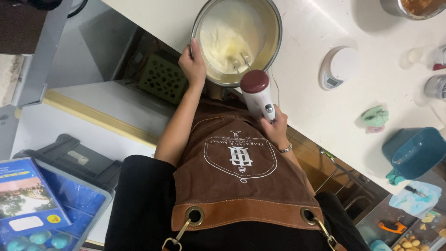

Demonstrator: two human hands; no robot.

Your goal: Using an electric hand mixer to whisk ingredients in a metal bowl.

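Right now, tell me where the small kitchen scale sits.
In the head view, the round white kitchen scale sits on the white counter, to the right of the metal mixing bowl and above a crumpled green cloth.

Metal mixing bowl [274, 35] of pale batter on white counter's edge, white-and-maroon hand mixer [257, 95] tilted, beaters in batter

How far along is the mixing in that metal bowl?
Done: the round metal bowl already holds pale, creamy batter. In hand: the left hand grips its rim while the right hand holds the white-and-maroon electric hand mixer, beaters in the batter. Left: a yellowish streak looks unblended.
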